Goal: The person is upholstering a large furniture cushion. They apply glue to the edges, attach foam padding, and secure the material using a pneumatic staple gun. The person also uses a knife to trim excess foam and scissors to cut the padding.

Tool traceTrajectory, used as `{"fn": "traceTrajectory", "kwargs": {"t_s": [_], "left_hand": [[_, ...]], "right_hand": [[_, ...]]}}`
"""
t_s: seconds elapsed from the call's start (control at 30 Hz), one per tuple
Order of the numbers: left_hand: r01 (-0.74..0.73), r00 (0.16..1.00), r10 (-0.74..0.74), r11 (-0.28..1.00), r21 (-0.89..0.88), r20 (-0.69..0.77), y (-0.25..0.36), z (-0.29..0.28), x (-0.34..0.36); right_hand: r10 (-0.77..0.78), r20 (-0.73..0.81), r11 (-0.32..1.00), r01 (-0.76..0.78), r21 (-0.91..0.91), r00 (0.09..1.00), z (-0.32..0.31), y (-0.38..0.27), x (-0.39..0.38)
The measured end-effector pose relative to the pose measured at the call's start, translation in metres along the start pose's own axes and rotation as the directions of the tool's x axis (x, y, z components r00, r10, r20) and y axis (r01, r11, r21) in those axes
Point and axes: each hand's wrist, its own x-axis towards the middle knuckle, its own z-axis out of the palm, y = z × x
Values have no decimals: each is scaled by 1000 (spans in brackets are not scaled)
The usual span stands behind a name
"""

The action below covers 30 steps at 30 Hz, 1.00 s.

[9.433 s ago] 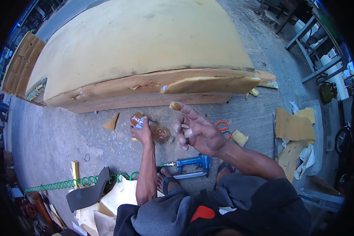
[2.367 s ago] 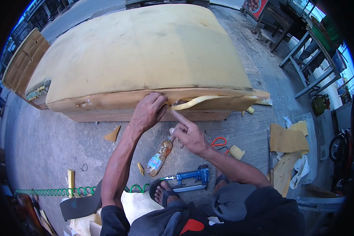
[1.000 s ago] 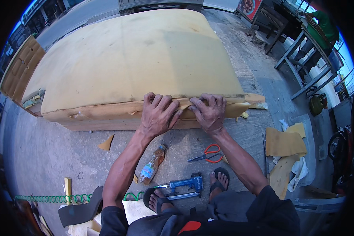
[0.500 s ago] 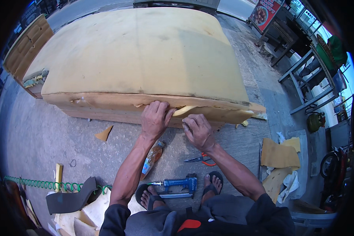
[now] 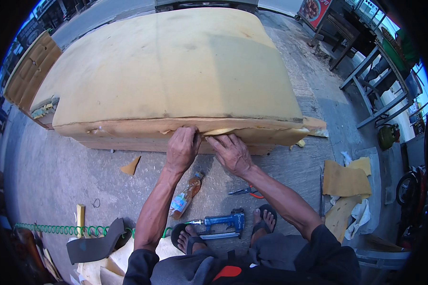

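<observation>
A large yellow foam-covered mattress base (image 5: 176,71) lies in front of me, with a long slit along the top of its near side. A pale yellow foam strip (image 5: 219,131) sits partly inside that slit and bulges out of it. My left hand (image 5: 183,148) is closed at the strip's left end, its fingertips against the slit. Just right of it, my right hand (image 5: 233,154) has bent fingers on the strip's lower edge. The undersides of the fingers and the part of the strip inside the slit are hidden.
By my feet lie a blue nail gun (image 5: 223,221), orange-handled pliers (image 5: 245,191) and a plastic bottle (image 5: 186,197). A green coiled hose (image 5: 57,230) runs left. Foam scraps (image 5: 345,180) lie right; a metal-framed table (image 5: 380,99) stands beyond, with a person near it.
My right hand has moved left and up onto the foam strip, close to my left hand. The strip now sticks out less from the slit. The view has shifted slightly.
</observation>
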Motion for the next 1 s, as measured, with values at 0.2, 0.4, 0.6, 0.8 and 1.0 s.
{"fn": "traceTrajectory", "kwargs": {"t_s": [0.2,0.4,0.6,0.8,1.0], "left_hand": [[17,999,-15,997,-70,28,-4,3,-5],[96,992,-102,992,-78,-75,3,11,-22],[219,972,-227,970,-109,-60,-12,16,-42],[160,984,-164,985,-67,-67,-4,16,-38],[182,982,-183,983,-34,-43,-11,18,-35]], "right_hand": [[69,65,997,-71,23,995,-2,-11,8],[133,87,991,-133,-3,987,-5,-18,11],[129,34,987,-132,88,991,4,-31,-1],[103,-2,967,-100,234,995,10,-35,-32],[82,6,950,-81,300,997,4,-37,-29]]}}
